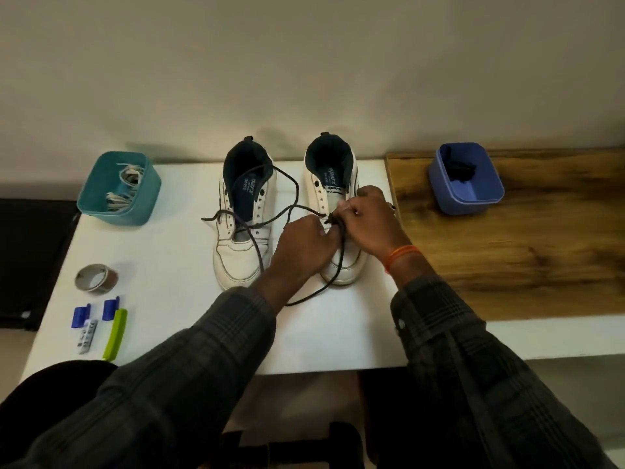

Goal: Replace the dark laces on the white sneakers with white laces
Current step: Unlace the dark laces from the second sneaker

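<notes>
Head view, lower centre: both sleeves reach in. Left hand (306,240) and right hand (367,216) meet over the right sneaker (338,211), each pinching the dark lace (333,220) low on its eyelets. Left sneaker (241,225) sits beside it, its lace slack and trailing. I judge a hard tug could drag the shoe or snag the crossing strands. White laces (125,191) wait in the teal tub (101,211), upper left; blue tub (466,201) upper right.
</notes>
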